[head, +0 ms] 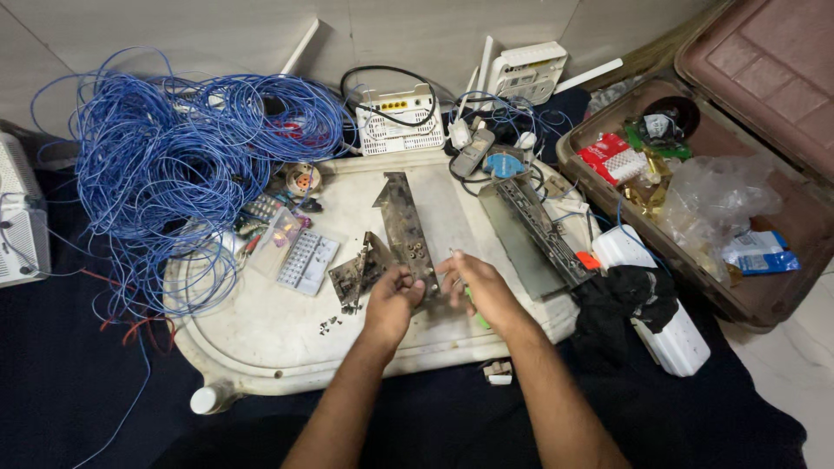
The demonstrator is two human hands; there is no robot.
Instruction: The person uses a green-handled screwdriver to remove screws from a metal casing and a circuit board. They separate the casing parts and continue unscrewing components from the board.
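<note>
Hands meet at the near end of a long metal bracket [407, 233] that lies on a white tray [261, 339], seen from the head camera. Left hand [391, 300] curls its fingers down onto the bracket's lower end, gripping it. Right hand [478, 287] is closed around a green-handled screwdriver [473, 306], its tip at the bracket beside the left fingers. Just left of the bracket lies a smaller bent metal piece [356, 274], with small screws [330, 326] scattered near it. A second long metal strip [534, 230] lies to the right on the tray. A tangle of blue wire [174, 148] covers the tray's left side. Two white routers [395, 122] sit beyond the tray, and an open brown suitcase [764, 295] stands at the right.
</note>
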